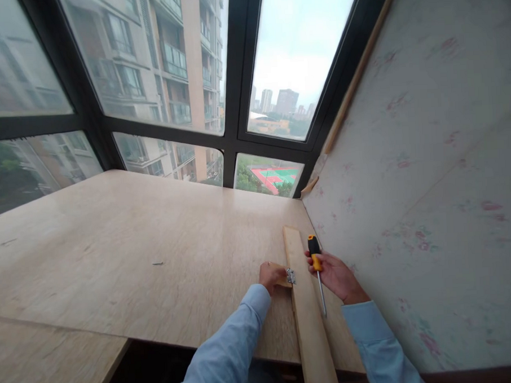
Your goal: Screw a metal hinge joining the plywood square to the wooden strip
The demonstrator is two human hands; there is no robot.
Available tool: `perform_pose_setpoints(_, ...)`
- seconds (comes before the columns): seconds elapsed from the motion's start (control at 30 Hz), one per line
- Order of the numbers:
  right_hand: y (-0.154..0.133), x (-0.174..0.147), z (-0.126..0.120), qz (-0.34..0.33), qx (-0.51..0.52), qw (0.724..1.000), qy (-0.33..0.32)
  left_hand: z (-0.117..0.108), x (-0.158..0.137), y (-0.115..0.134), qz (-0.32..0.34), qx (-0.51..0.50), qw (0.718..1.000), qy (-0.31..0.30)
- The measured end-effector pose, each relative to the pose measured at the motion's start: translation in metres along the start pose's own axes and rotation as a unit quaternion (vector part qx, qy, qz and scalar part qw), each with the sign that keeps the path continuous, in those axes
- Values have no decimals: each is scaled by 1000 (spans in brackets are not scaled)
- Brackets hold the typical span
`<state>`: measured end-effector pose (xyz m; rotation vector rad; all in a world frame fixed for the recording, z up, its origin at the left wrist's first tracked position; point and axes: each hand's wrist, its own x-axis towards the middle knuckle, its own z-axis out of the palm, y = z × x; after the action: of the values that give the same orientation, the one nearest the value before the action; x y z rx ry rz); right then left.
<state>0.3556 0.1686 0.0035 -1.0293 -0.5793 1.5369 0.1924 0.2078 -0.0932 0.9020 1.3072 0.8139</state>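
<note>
A long pale wooden board (308,308) lies on the wood-topped surface, running toward me past its front edge. A small silver hinge (291,276) sits at the board's left edge. My left hand (270,275) is closed around a short wooden piece (284,283) that meets the board at the hinge; some of its fingers are hidden. To the right of the board, my right hand (338,277) grips a screwdriver (314,254) by its yellow and black handle. The shaft points down toward me, and its tip is apart from the hinge.
A loose screw or similar small metal piece (157,263) lies on the wooden surface (113,231) to the left. A flower-patterned wall (434,206) rises close on the right. Dark-framed windows (230,102) stand behind. A dark gap (148,368) opens at the front edge.
</note>
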Motion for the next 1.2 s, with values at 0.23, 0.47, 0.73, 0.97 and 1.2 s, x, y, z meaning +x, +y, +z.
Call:
perform_pose_setpoints(0.23,0,0,26,-242,-28,970,16,-3,-3,5,-19,-90,996,-7)
perform_pose_setpoints(0.47,1,4,25,-335,-96,937,2,-3,-2,7,-39,-104,994,-13)
perform_pose_setpoints(0.73,20,5,16,-348,-121,929,-35,-3,-3,6,-34,-113,993,-3)
perform_pose_setpoints(0.97,24,8,22,-351,-129,927,-18,-3,-1,4,-28,-121,992,-9)
perform_pose_setpoints(1.2,22,9,29,-372,-141,917,-18,-2,-4,5,-36,-131,991,0)
